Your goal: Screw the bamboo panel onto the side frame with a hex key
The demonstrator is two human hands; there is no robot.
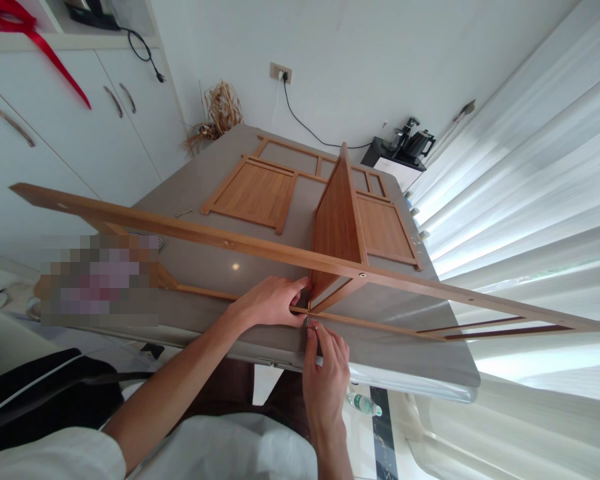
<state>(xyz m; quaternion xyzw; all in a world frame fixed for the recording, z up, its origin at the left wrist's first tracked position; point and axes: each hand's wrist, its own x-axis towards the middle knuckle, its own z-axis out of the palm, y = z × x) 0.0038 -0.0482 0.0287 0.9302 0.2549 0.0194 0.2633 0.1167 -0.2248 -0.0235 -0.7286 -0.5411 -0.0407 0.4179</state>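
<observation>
A long wooden frame (195,230) stands on edge along the table's near side. A wooden panel (336,213) stands upright behind it, meeting the frame near its middle. My left hand (275,301) is closed around the frame's lower rail (375,325) where the panel joins it, thumb by the panel and fingers on the near side. Just in front of that joint, my right hand (327,353) pinches a small metal piece (308,321) against the rail. Its exact kind is too small to tell.
More wooden panels (253,193) and frame parts (300,150) lie on the grey table (300,193). A kettle (420,143) stands on a small cabinet at the back right. White curtains (540,153) hang at the right. A plastic bottle (364,403) lies on the floor.
</observation>
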